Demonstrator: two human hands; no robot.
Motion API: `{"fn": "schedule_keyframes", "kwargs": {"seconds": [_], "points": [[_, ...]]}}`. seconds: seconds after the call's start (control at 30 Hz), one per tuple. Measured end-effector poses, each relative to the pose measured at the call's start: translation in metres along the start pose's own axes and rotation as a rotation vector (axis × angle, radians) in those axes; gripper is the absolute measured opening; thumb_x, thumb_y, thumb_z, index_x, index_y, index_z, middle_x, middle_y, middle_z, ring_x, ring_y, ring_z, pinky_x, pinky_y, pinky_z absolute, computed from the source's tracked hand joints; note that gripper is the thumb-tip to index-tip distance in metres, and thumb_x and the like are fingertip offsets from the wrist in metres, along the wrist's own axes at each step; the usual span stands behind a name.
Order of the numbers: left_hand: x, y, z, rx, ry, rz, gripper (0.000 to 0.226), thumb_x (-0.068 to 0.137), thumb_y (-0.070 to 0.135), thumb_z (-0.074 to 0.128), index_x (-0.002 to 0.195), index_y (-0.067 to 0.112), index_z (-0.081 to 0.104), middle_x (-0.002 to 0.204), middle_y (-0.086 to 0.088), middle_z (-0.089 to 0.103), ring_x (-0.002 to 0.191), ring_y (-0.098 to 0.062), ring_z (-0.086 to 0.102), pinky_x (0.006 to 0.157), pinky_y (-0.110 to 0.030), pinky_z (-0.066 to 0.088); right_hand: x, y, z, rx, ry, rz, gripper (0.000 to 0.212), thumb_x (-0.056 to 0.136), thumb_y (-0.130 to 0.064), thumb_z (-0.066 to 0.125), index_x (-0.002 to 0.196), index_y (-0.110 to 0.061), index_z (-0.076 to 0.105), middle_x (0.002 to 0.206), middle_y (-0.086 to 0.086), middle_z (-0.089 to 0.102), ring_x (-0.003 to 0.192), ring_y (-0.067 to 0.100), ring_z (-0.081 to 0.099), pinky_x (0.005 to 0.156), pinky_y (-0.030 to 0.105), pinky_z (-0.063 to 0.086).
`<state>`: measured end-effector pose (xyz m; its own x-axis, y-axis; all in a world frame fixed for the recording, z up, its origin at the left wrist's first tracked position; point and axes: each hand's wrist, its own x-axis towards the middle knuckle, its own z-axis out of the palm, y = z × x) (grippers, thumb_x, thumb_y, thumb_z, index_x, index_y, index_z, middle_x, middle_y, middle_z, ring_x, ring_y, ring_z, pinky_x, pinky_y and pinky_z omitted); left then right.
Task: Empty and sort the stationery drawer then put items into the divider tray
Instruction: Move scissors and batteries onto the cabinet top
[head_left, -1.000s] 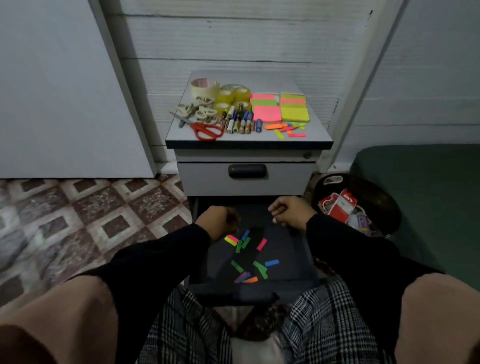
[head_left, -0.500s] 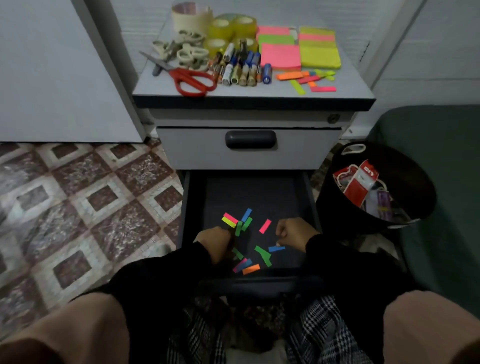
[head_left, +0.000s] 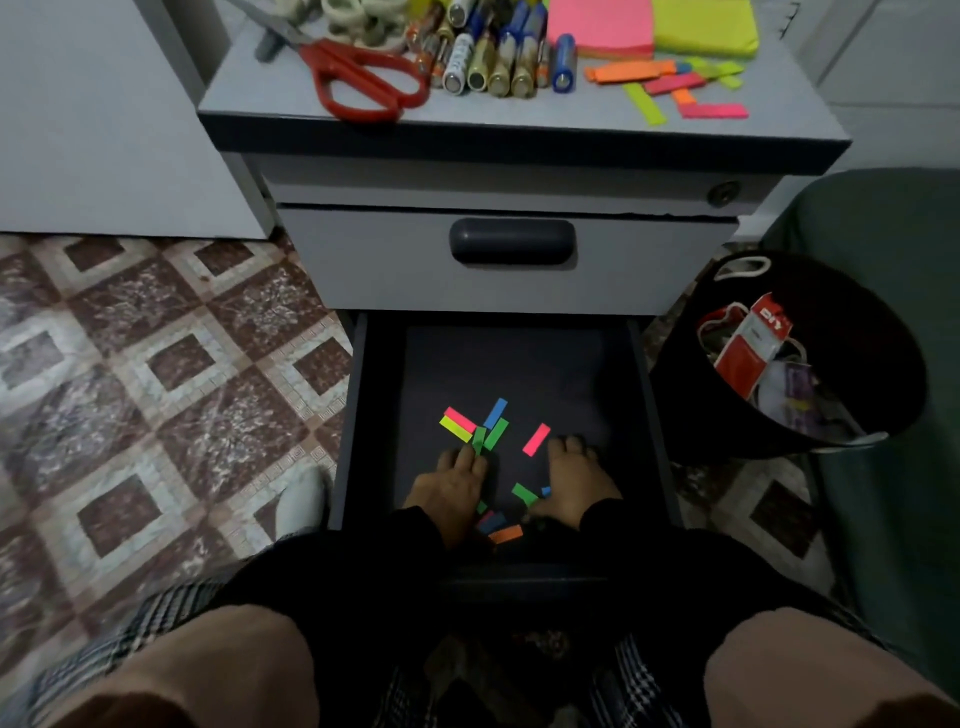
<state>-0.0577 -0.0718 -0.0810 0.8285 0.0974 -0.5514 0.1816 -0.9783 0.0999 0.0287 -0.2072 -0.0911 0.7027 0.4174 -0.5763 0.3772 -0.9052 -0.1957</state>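
Both hands have come further down into the open drawer since the earlier frames, and the view now sits closer over it. Left hand lies palm down on the drawer floor; its fingers reach a green sticky tab, but whether they pinch it or only touch it cannot be told. Right hand rests palm down, fingers loosely curled on the floor, holding nothing visible.

Loose tabs lie scattered about the hands — pink and yellow ones and a blue one just beyond the left fingers, a pink tab just left of the right fingers, green and orange ones between the wrists.

Well beyond both hands, on the cabinet top — the counter — lie red scissors, batteries, sticky-note pads and further tabs. A black bin stands right of the right hand.
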Motion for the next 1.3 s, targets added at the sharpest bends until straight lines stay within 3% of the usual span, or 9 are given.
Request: {"fn": "schedule_keyframes", "kwargs": {"seconds": [0.1, 0.2, 0.37, 0.47, 0.6, 0.8, 0.97, 1.1, 1.3], "points": [[0.000, 0.002, 0.006, -0.031, 0.006, 0.041, 0.073, 0.086, 0.039, 0.061, 0.141, 0.009, 0.023, 0.146, -0.006, 0.025, 0.130, -0.023, 0.033, 0.090, -0.033, 0.047, 0.001, -0.009, 0.011, -0.048, 0.064, -0.036, 0.075, 0.077, -0.025, 0.074, 0.137, -0.008, 0.032, 0.138, 0.014, 0.033, 0.127, 0.031, 0.038, 0.106, 0.037, 0.038], [0.006, 0.001, 0.009, -0.034, 0.006, 0.051, 0.048, 0.094, 0.025, 0.051, 0.136, 0.012, 0.033, 0.143, -0.007, 0.035, 0.129, -0.022, 0.038, 0.093, -0.036, 0.047, 0.001, -0.015, 0.015, -0.067, 0.117, -0.078, 0.055, 0.087, -0.009, 0.060, 0.137, -0.007, 0.037, 0.134, 0.014, 0.042, 0.121, 0.028, 0.046, 0.101, 0.032, 0.041], [0.013, 0.000, 0.011, -0.139, -0.004, 0.062, 0.031, 0.097, 0.030, 0.045, 0.126, 0.020, 0.046, 0.126, -0.002, 0.054, 0.113, -0.021, 0.055, 0.092, -0.037, 0.049, 0.002, -0.015, 0.014, -0.099, 0.118, -0.123, 0.034, 0.086, -0.003, 0.057, 0.119, -0.006, 0.052, 0.123, 0.012, 0.053, 0.115, 0.027, 0.050, 0.091, 0.031, 0.044], [0.013, 0.002, 0.010, -0.183, -0.033, 0.052, 0.026, 0.095, 0.020, 0.046, 0.120, 0.022, 0.049, 0.117, -0.002, 0.058, 0.105, -0.021, 0.060, 0.089, -0.033, 0.050, 0.004, -0.013, 0.014, -0.080, 0.103, -0.116, 0.034, 0.084, -0.005, 0.060, 0.118, -0.007, 0.054, 0.122, 0.010, 0.054, 0.116, 0.026, 0.050, 0.092, 0.031, 0.043], [0.012, 0.004, 0.008, -0.164, -0.070, 0.037, 0.032, 0.095, 0.014, 0.043, 0.127, 0.019, 0.046, 0.123, -0.006, 0.055, 0.111, -0.022, 0.058, 0.094, -0.034, 0.049, 0.006, -0.016, 0.013, -0.073, 0.103, -0.112, 0.029, 0.082, -0.007, 0.065, 0.109, -0.009, 0.058, 0.118, 0.008, 0.056, 0.113, 0.024, 0.051, 0.095, 0.031, 0.044], [0.006, -0.001, -0.001, -0.261, -0.016, 0.038, 0.022, 0.096, 0.014, 0.041, 0.115, 0.018, 0.050, 0.115, -0.006, 0.058, 0.103, -0.022, 0.061, 0.089, -0.034, 0.051, 0.001, -0.018, 0.009, -0.021, 0.050, -0.118, 0.020, 0.085, 0.000, 0.056, 0.090, -0.017, 0.048, 0.107, 0.009, 0.063, 0.100, 0.025, 0.059, 0.081, 0.029, 0.046], [0.010, -0.012, -0.013, -0.201, -0.100, -0.122, 0.030, 0.097, 0.019, 0.046, 0.126, 0.017, 0.048, 0.124, -0.007, 0.056, 0.112, -0.024, 0.057, 0.096, -0.035, 0.048, 0.005, -0.017, 0.010, 0.014, 0.015, -0.077, 0.013, 0.087, -0.005, 0.058, 0.098, -0.014, 0.059, 0.109, 0.008, 0.063, 0.101, 0.024, 0.060, 0.088, 0.031, 0.050], [0.003, -0.027, -0.016, -0.099, -0.005, -0.207, 0.033, 0.095, 0.013, 0.045, 0.128, 0.014, 0.047, 0.125, -0.010, 0.058, 0.113, -0.026, 0.059, 0.091, -0.035, 0.048, 0.009, -0.014, 0.010, -0.015, 0.102, -0.109, 0.019, 0.088, -0.009, 0.055, 0.106, -0.010, 0.062, 0.111, 0.007, 0.062, 0.102, 0.023, 0.059, 0.089, 0.029, 0.048], [0.000, -0.020, -0.019, -0.127, -0.032, -0.192, 0.031, 0.097, 0.009, 0.041, 0.127, 0.010, 0.048, 0.125, -0.012, 0.057, 0.114, -0.026, 0.057, 0.093, -0.033, 0.046, 0.015, -0.006, 0.006, -0.002, 0.179, -0.136, 0.026, 0.094, -0.012, 0.049, 0.117, -0.011, 0.060, 0.124, 0.006, 0.051, 0.109, 0.020, 0.054, 0.095, 0.028, 0.042]]}}
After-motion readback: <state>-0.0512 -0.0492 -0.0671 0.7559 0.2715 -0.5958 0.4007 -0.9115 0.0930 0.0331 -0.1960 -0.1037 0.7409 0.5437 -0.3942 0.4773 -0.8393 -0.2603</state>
